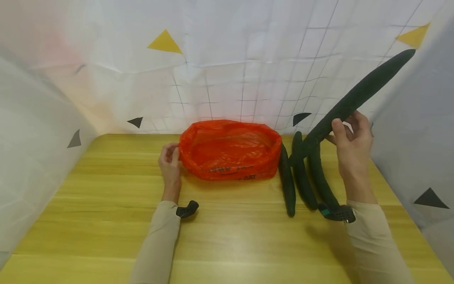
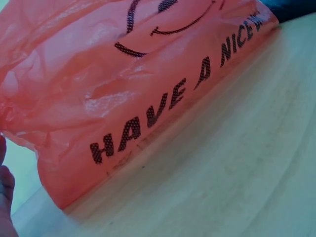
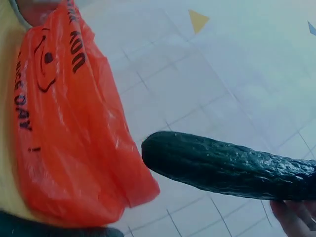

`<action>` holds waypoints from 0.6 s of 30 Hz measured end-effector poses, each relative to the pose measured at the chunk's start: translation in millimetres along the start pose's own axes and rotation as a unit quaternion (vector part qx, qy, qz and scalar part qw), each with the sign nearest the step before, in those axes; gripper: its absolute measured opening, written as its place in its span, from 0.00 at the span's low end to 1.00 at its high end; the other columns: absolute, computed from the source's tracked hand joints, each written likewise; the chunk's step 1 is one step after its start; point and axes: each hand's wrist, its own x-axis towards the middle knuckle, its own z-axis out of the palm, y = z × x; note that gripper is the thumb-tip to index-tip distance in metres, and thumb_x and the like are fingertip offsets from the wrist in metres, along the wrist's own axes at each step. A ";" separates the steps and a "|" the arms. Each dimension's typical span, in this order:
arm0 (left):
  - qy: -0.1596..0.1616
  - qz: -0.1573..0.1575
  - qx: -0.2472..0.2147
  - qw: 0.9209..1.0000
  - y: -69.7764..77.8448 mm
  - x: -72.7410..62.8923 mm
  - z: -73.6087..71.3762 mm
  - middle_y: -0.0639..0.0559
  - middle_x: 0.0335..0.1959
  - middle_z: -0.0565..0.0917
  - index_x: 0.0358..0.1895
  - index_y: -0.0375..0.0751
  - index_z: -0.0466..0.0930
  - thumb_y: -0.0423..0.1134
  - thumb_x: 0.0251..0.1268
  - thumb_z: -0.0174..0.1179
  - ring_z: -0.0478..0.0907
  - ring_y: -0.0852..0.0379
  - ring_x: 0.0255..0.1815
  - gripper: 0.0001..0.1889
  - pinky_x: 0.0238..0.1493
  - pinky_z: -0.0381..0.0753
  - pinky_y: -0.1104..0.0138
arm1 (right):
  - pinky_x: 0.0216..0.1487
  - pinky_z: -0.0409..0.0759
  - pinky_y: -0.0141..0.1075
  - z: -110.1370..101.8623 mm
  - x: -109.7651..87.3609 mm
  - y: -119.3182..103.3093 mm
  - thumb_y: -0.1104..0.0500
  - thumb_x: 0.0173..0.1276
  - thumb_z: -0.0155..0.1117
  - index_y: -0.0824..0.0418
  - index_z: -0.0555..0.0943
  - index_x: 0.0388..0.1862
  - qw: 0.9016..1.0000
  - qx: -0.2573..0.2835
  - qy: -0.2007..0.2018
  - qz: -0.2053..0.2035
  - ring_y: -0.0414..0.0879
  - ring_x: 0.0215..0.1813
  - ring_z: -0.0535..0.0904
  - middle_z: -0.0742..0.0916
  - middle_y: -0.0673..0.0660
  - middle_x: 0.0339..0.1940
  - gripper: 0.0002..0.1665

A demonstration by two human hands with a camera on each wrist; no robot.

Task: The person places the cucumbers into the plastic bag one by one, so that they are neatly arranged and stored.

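My right hand [image 1: 354,144] holds a long dark green cucumber [image 1: 361,90] between thumb and fingers, raised and tilted, its lower end near the bag's right side. In the right wrist view this cucumber [image 3: 217,165] points toward the bag. An orange-red plastic bag [image 1: 230,173] stands on the table with its mouth spread wide. My left hand [image 1: 170,161] grips the bag's left edge with curled fingers; the left wrist view catches only fingers [image 2: 6,187] beside the creased plastic [image 2: 98,98]. Three more cucumbers lie right of the bag: one close beside it [image 1: 287,183], a middle one [image 1: 303,181], and a curved one [image 1: 320,177].
The wooden table [image 1: 106,221] ends at the back against a white sheet [image 1: 227,79] with grid lines and triangles. White sheeting also hangs at the left [image 1: 32,138] and right [image 1: 418,138]. Black camera straps sit on both wrists.
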 end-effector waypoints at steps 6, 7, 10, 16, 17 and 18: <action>0.005 0.014 0.001 1.000 2.4 -2.7 2.4 0.53 0.37 0.78 0.48 0.28 0.75 0.34 0.67 0.55 0.73 0.57 0.38 0.12 0.42 0.75 0.74 | 0.44 0.82 0.33 17.6 6.9 -1.9 0.71 0.61 0.63 0.61 0.68 0.61 0.999 0.034 -0.014 -0.009 0.48 0.44 0.81 0.78 0.59 0.49 0.29; 0.005 0.015 0.000 1.000 2.6 -2.7 2.5 0.53 0.37 0.78 0.48 0.27 0.75 0.34 0.67 0.55 0.73 0.57 0.39 0.12 0.42 0.75 0.74 | 0.44 0.82 0.33 20.3 7.3 -1.9 0.71 0.60 0.63 0.61 0.68 0.61 0.999 0.039 -0.018 -0.013 0.48 0.44 0.81 0.78 0.59 0.49 0.29; 0.002 0.018 -0.001 1.000 4.0 -3.1 3.7 0.54 0.36 0.78 0.48 0.26 0.74 0.33 0.67 0.55 0.73 0.58 0.38 0.12 0.42 0.75 0.74 | 0.45 0.83 0.34 28.2 7.6 -2.1 0.74 0.59 0.63 0.62 0.67 0.59 0.997 0.066 -0.033 -0.022 0.48 0.43 0.80 0.78 0.59 0.48 0.29; -0.004 0.017 0.001 1.000 3.1 -4.6 5.6 0.54 0.37 0.78 0.49 0.25 0.74 0.31 0.67 0.54 0.74 0.59 0.38 0.12 0.43 0.76 0.75 | 0.46 0.83 0.35 44.2 3.9 -4.1 0.78 0.57 0.60 0.62 0.64 0.57 0.992 0.083 -0.076 -0.059 0.49 0.42 0.77 0.76 0.58 0.47 0.31; -0.004 0.015 -0.001 1.000 2.8 -5.1 5.7 0.54 0.37 0.78 0.49 0.25 0.74 0.32 0.67 0.54 0.74 0.59 0.38 0.12 0.43 0.76 0.75 | 0.46 0.83 0.34 46.9 3.0 -4.3 0.79 0.56 0.60 0.62 0.64 0.56 0.991 0.080 -0.083 -0.070 0.49 0.42 0.76 0.76 0.58 0.47 0.31; -0.003 0.012 -0.002 1.000 2.4 -5.6 5.8 0.54 0.37 0.78 0.49 0.25 0.74 0.32 0.67 0.54 0.74 0.59 0.39 0.12 0.43 0.76 0.75 | 0.46 0.83 0.34 49.3 2.2 -4.6 0.79 0.56 0.60 0.62 0.63 0.56 0.990 0.071 -0.090 -0.082 0.50 0.43 0.76 0.76 0.58 0.47 0.31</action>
